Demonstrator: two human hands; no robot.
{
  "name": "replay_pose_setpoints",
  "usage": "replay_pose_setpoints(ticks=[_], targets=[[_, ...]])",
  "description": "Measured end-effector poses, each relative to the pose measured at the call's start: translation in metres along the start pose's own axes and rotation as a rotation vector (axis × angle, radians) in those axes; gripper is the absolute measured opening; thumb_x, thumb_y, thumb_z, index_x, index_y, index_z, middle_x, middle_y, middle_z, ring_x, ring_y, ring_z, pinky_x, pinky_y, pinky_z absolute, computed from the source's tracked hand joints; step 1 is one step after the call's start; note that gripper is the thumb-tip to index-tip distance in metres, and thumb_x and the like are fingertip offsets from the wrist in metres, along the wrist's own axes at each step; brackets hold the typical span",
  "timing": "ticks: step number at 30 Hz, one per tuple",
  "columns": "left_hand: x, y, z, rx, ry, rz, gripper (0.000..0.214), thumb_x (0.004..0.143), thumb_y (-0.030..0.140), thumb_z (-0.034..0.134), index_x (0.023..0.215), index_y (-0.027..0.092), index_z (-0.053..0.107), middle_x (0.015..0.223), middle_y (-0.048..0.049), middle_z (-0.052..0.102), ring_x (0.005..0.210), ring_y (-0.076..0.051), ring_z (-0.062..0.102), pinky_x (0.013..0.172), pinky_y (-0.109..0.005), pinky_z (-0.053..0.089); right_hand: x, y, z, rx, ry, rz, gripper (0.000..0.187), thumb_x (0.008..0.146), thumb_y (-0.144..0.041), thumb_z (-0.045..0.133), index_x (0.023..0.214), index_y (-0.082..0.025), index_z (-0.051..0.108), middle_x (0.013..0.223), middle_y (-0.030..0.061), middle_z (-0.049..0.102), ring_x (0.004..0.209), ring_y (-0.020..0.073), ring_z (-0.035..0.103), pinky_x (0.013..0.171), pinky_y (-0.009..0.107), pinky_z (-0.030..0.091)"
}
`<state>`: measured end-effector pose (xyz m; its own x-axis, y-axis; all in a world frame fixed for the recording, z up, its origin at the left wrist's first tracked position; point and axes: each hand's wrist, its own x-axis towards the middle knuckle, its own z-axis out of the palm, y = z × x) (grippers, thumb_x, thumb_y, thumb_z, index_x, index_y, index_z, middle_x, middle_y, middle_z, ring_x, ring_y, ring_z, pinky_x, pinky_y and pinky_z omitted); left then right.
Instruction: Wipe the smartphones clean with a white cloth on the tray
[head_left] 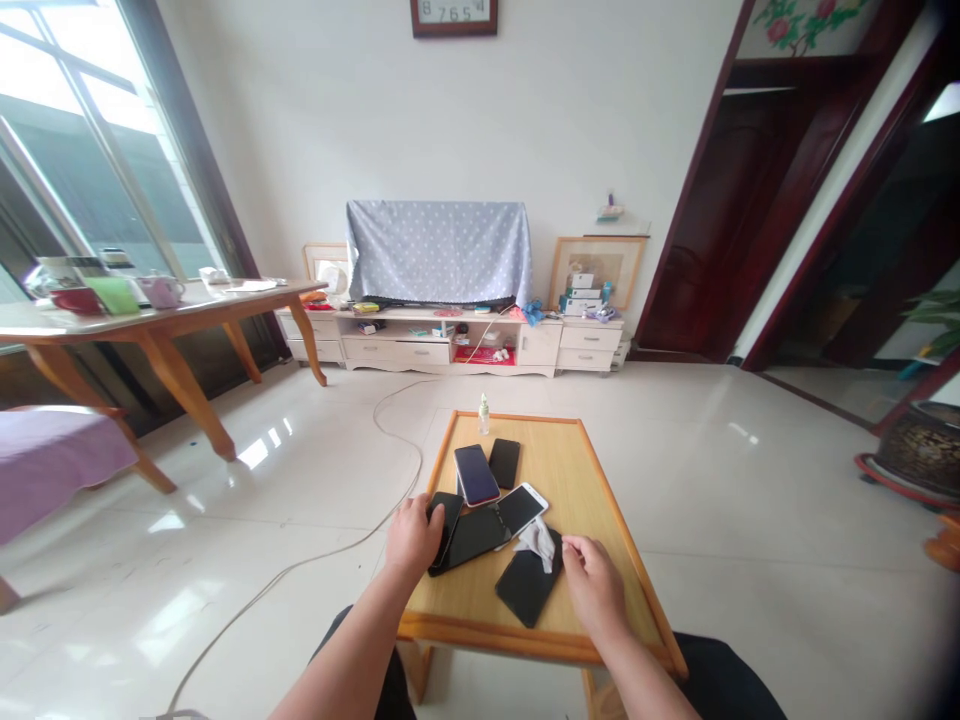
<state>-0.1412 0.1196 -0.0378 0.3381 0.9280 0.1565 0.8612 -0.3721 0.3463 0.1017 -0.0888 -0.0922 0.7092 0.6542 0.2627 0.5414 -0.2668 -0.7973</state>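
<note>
In the head view, on the low wooden table [570, 470], our left hand [412, 535] has its fingers curled closed over a black smartphone [447, 526]. Our right hand [592, 585] sits with fingers loosely spread (holding nothing) just beside a white cloth [538, 545] lying on another black smartphone [527, 590]. The other phones [477, 475] lie between the hands and a small spray bottle [484, 415] at the table's far edge.

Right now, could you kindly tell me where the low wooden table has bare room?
Bare wood lies between the white phone and the table's right rim; another patch sits below the left hand. Phones crowd the middle.
</note>
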Motion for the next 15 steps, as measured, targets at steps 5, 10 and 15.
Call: replay_pose_setpoints(ticks=[5, 10, 15], targets=[[-0.025, -0.003, -0.008, 0.003, 0.000, 0.040, 0.055, 0.087, 0.062, 0.051, 0.127, 0.024, 0.058, 0.121, -0.0103, 0.064, 0.113, -0.028, 0.056, 0.094, -0.036, 0.042, -0.001, -0.001, -0.001, -0.014, -0.023, 0.001, 0.037, 0.093, -0.047, 0.044, 0.102, -0.022, 0.071, 0.104, 0.0078, 0.071, 0.091, 0.0225, 0.067, 0.080, 0.032, 0.049], [-0.051, 0.003, -0.014, 0.046, -0.030, 0.098, 0.049, 0.081, 0.052, 0.061, 0.120, 0.023, 0.063, 0.121, -0.0112, 0.064, 0.117, -0.029, 0.054, 0.102, -0.037, 0.038, -0.002, -0.005, -0.003, -0.032, -0.041, -0.004, 0.037, 0.093, -0.047, 0.044, 0.102, -0.024, 0.072, 0.104, 0.0066, 0.072, 0.091, 0.0218, 0.067, 0.077, 0.030, 0.048], [-0.051, 0.013, -0.023, 0.000, -0.112, 0.070, 0.046, 0.079, 0.044, 0.060, 0.120, 0.023, 0.062, 0.109, -0.0086, 0.070, 0.110, -0.028, 0.058, 0.094, -0.035, 0.043, -0.004, -0.010, -0.006, -0.047, -0.047, 0.003, 0.038, 0.092, -0.046, 0.044, 0.102, -0.024, 0.072, 0.104, 0.0065, 0.072, 0.086, 0.0209, 0.067, 0.075, 0.030, 0.048]])
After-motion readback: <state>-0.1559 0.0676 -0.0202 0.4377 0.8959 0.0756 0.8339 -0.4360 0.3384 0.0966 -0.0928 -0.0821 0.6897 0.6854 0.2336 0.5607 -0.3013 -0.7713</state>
